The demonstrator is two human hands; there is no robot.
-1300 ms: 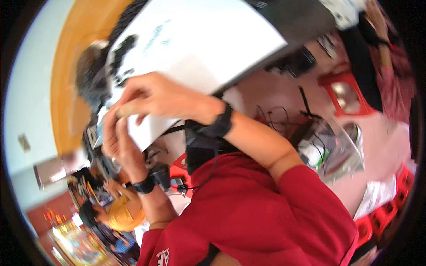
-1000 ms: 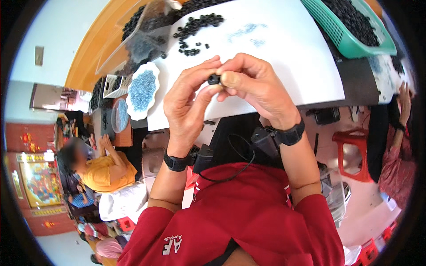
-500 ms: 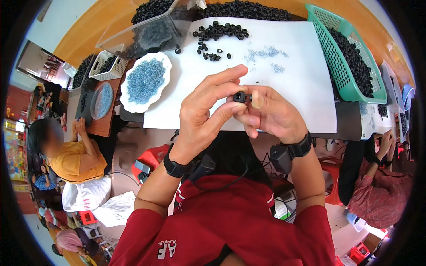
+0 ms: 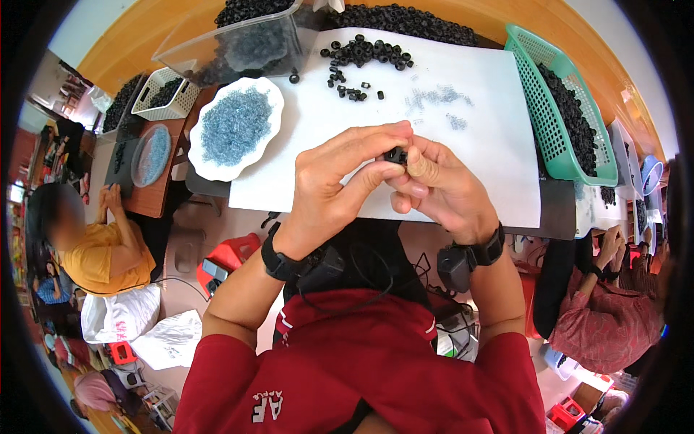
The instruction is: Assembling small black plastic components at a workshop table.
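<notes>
Over the near part of a white sheet [image 4: 499, 145], my two hands meet around one small round black plastic part [image 4: 395, 155] with a hole in its face. My left hand [image 4: 325, 177] grips it between thumb and fingers. From the other side my right hand [image 4: 455, 192] closes in, its thumb and fingertips pressed against the part's right end. Whether the right fingers hold a second small piece is hidden. Farther off on the sheet lie a cluster of black ring-shaped parts [image 4: 369, 52], a few smaller black pieces [image 4: 353, 94] and scattered tiny clear bluish pieces [image 4: 441, 95].
A white scalloped plate [image 4: 204, 165] of clear bluish pieces stands left. Behind it is a clear plastic bin [image 4: 217, 54] with black parts. A green basket [image 4: 553, 148] of black parts sits right, with more black parts [image 4: 405, 22] heaped behind. Co-workers sit at both sides.
My right thumb and fingers have come closer against the black part, covering its right end. The left fingers have lowered over it. The whole view has shifted slightly.
</notes>
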